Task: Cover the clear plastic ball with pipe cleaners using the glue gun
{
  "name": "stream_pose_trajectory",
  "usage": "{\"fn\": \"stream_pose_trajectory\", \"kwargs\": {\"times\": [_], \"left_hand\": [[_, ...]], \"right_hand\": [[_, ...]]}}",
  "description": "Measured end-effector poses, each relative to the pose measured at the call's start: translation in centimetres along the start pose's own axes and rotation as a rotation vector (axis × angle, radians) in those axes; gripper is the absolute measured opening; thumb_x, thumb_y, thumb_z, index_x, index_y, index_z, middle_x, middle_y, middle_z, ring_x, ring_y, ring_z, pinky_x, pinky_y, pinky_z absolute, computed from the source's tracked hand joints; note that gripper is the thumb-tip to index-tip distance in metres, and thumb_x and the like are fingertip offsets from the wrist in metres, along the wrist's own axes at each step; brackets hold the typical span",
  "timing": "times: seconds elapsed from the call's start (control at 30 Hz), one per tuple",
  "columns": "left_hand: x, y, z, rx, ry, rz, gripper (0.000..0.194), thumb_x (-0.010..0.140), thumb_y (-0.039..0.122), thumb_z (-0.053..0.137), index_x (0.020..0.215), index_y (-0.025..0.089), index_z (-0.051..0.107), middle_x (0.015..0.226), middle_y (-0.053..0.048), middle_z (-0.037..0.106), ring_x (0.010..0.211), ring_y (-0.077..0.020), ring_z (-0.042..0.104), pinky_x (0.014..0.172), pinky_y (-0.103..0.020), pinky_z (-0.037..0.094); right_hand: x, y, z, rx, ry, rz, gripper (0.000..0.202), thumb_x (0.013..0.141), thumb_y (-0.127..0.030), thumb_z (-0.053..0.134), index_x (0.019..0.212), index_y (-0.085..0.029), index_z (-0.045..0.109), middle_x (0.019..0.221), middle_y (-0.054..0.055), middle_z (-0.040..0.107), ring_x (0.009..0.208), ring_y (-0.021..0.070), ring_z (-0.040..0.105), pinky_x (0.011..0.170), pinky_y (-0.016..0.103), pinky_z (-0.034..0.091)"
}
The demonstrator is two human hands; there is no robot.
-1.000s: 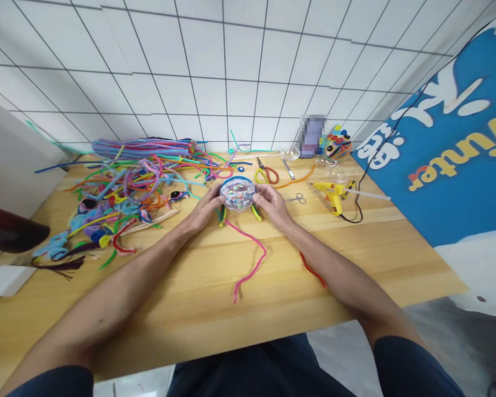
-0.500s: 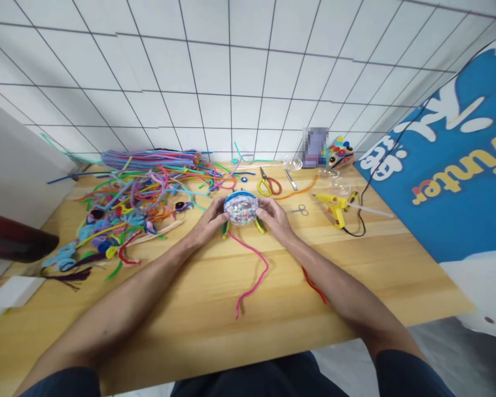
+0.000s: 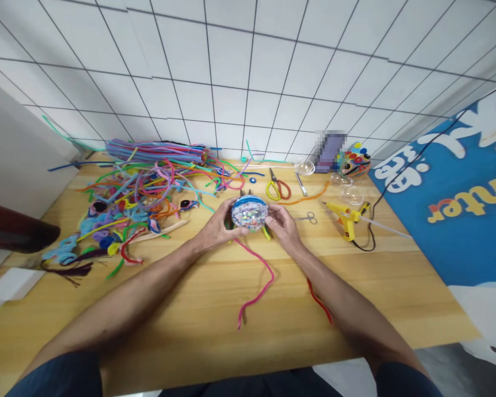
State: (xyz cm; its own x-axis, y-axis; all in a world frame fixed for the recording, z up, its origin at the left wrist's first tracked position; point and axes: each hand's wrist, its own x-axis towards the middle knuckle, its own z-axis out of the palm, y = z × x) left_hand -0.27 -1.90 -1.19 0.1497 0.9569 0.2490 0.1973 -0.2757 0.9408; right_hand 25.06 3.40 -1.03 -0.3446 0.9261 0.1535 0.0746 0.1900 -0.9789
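A round clear ball (image 3: 250,214) with colourful bits inside and a blue band round its top is held between both hands near the middle of the table. My left hand (image 3: 220,225) grips its left side, the thumb along the lower edge. My right hand (image 3: 284,226) has its fingers and thumb on the right side. Green-handled pliers (image 3: 267,234) lie partly hidden beneath the ball, their dark tips showing behind it. A pink pipe cleaner (image 3: 268,270) curves over the wood in front of the ball. A red one (image 3: 320,300) lies beside my right forearm.
Tangled pipe cleaners (image 3: 149,187) cover the left of the table (image 3: 190,331). Behind the ball are scissors (image 3: 278,187); small scissors (image 3: 308,218) and a yellow glue gun (image 3: 347,218) with a cord lie to the right. Clear half-shells (image 3: 305,166) and a decorated ball (image 3: 355,160) stand at the back right.
The view has shifted a little, so the table items appear moved. The ball is tilted differently, and my left thumb has moved down along its lower edge.
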Motion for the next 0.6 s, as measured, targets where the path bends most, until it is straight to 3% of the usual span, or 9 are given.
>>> {"fn": "stream_pose_trajectory", "kwargs": {"times": [0.4, 0.6], "left_hand": [[0.43, 0.34, 0.69, -0.046, 0.035, 0.041, 0.098, 0.079, 0.056, 0.096, 0.155, 0.021, 0.046, 0.159, -0.020, 0.058, 0.150, -0.0370, 0.059, 0.130, -0.057, 0.047], [0.68, -0.12, 0.84, -0.046, 0.043, 0.059, 0.101, 0.077, 0.057, 0.097, 0.156, 0.019, 0.046, 0.158, -0.021, 0.058, 0.150, -0.0386, 0.059, 0.129, -0.058, 0.046]], "right_hand": [[-0.16, -0.01, -0.25, -0.034, -0.001, -0.016, 0.062, 0.089, -0.075, 0.075, 0.130, -0.028, 0.066, 0.115, 0.008, 0.078, 0.105, 0.0268, 0.073, 0.094, 0.044, 0.063], [-0.52, -0.87, -0.34, -0.187, -0.031, -0.112, 0.085, 0.084, -0.072, 0.083, 0.152, -0.030, 0.056, 0.156, 0.013, 0.063, 0.135, 0.0323, 0.065, 0.109, 0.049, 0.059]]}}
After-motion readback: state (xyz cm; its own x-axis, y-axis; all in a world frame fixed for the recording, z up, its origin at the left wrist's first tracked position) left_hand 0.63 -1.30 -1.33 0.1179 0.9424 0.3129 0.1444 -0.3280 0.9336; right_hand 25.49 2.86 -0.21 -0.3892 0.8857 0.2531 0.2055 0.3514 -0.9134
